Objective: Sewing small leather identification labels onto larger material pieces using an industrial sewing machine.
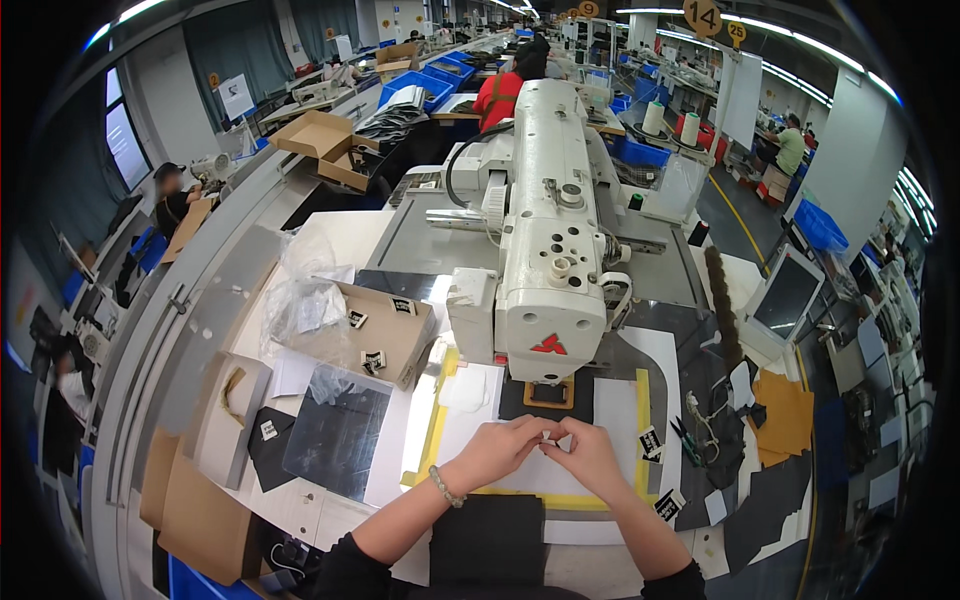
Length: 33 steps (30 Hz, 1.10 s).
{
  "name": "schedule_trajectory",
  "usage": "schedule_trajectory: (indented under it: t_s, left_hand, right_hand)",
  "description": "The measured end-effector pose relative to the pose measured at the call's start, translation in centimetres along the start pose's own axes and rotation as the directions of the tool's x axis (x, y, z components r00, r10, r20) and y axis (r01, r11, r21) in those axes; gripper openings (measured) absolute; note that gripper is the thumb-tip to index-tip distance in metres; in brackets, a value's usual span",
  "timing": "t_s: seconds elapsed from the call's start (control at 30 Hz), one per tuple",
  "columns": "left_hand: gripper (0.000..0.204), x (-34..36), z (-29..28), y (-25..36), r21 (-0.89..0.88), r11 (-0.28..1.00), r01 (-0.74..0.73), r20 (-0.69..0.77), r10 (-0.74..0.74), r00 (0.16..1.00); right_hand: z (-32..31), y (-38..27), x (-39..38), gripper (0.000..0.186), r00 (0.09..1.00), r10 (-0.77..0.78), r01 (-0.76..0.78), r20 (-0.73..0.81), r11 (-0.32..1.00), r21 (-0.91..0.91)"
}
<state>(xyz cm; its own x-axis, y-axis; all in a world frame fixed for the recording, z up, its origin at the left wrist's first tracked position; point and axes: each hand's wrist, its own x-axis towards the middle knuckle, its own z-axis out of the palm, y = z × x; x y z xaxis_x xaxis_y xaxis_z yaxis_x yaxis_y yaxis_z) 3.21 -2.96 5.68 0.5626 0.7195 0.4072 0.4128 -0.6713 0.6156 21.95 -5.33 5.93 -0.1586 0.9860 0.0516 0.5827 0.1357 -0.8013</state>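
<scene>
Left hand [510, 445]: fingers pinched narrow, tips meeting the right's; can't tell if anything's held.
Right hand [590, 458]: thumb and finger pinched too, contents unclear.
Dark piece [511, 402]: under sewing machine's [550, 300] brown frame [569, 393], just beyond both hands.
Black-and-white label [650, 445]: right of right hand.
Black sheet [487, 545]: tabletop [325, 522], near side.

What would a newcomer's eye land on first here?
The big white sewing machine fills the middle. Just in front of it, the left hand and right hand are close together; anything pinched between them is too small to tell. To the right lies an orange sheet.
</scene>
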Motion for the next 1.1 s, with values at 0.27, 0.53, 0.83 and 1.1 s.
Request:
schedule_trajectory:
  t_s: [0.27,0.53,0.83,1.1]
  left_hand:
    - [0.013,0.9,-0.2,-3.1,-0.376,0.897,0.234,-0.012,-0.258,0.966]
    - [0.019,1.8,0.7,-4.7,-0.197,0.959,0.203,-0.032,-0.214,0.976]
    - [0.032,1.1,1.5,-5.5,0.382,0.918,-0.109,0.078,0.086,0.993]
    - [0.036,1.3,1.8,-5.5,0.478,0.859,-0.185,0.115,0.148,0.982]
  right_hand:
    - [0.5,3.2,2.7,0.009,0.997,0.064,-0.079,0.048,0.862,0.500]
    - [0.6,4.7,4.6,0.017,0.966,-0.245,0.253,-0.087,0.963,0.095]
    - [0.8,5.3,5.4,0.017,0.929,-0.357,0.332,-0.099,0.920,-0.209]
    - [0.9,6.0,6.0,0.018,0.918,-0.385,0.338,-0.100,0.887,-0.315]
